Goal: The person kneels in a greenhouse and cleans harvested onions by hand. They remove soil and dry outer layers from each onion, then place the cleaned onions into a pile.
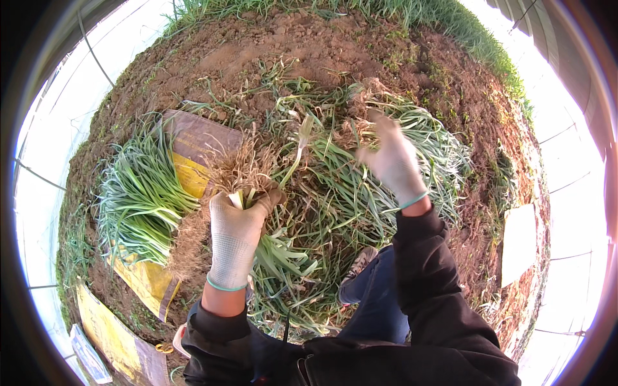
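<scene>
Green-onion bunch gripped root-up in left hand; right hand, fingers loose and empty, reaches into loose pile, likely gathering.

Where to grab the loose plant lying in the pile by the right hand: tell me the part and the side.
Grip a stalk low, near its pale base just above the roots, not the limp green leaves. Come from above with the right hand, since the stalks lie flat on the pile. The left hand already holds a bunch that way.
</scene>
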The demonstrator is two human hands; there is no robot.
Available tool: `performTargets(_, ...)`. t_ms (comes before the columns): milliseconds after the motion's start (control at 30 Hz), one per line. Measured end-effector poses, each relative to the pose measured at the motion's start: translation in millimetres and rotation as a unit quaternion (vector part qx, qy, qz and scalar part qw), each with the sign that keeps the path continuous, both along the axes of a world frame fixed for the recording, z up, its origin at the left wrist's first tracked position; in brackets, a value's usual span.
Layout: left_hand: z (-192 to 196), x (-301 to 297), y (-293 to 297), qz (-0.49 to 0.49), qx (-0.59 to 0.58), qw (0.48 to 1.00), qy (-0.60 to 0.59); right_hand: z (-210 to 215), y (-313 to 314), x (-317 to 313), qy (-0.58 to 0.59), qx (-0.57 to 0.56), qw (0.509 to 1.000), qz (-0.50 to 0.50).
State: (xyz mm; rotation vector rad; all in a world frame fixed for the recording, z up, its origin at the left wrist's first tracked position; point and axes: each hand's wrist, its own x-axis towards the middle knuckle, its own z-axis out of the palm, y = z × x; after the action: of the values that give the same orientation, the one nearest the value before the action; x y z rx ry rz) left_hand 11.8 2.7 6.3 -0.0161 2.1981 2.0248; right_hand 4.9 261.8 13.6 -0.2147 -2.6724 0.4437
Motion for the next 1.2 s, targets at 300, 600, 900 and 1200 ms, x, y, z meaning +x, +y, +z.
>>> performTargets(300, 3.2, 0.6, 3.7, -0.026, -0.117, 0.993, 0.003, 15.6, -58.5, 2.8, 0.061, -0.261, 0.955, 0.128)
performTargets(600, -13.6, -1.1, -1.1, 0.011, -0.115, 0.992, 0.046, 4.8, -19.0, -10.6, 0.247, -0.002, 0.969, 0.013)
performTargets(900, 0.2, 0.1, -1.6, -0.042, -0.134, 0.99, -0.012, -7.7, -38.4, -6.2, -0.104, -0.42, 0.862, 0.264)
performTargets(1200, -3.2, -1.0, -9.2, -0.053, -0.256, 0.965, 0.031, -26.7, -28.1, -36.7, 0.001, -0.427, 0.891, 0.153)
